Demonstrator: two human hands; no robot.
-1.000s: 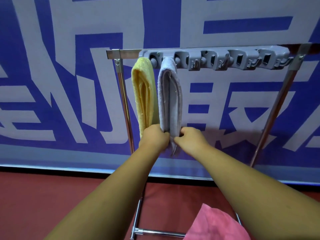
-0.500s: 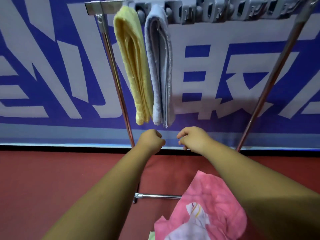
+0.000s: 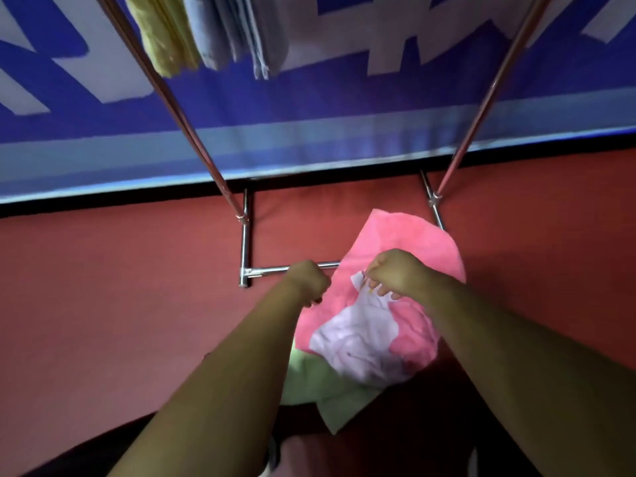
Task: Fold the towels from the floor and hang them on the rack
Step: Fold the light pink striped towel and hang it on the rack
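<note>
A pink towel (image 3: 413, 242) with a white printed patch lies crumpled on the red floor, partly over the rack's base bar (image 3: 272, 270). Under its near side lies a light green towel (image 3: 320, 383). My right hand (image 3: 395, 273) is down on the pink towel, fingertips pinched at the top of the white patch. My left hand (image 3: 306, 280) is curled at the towel's left edge; whether it grips cloth is hidden. The lower ends of a folded yellow towel (image 3: 165, 39) and a folded grey towel (image 3: 234, 32) hang at the top left.
The rack's two slanted metal poles (image 3: 186, 129) (image 3: 481, 105) rise on either side of the towels on the floor. A blue and white banner (image 3: 344, 108) covers the wall just behind the rack. Red floor (image 3: 120, 287) stretches to the left and right.
Both hands let go of the hanging grey towel and dropped to the pink towel on the floor. My view tilted down, so the rack's top bar left the frame.
</note>
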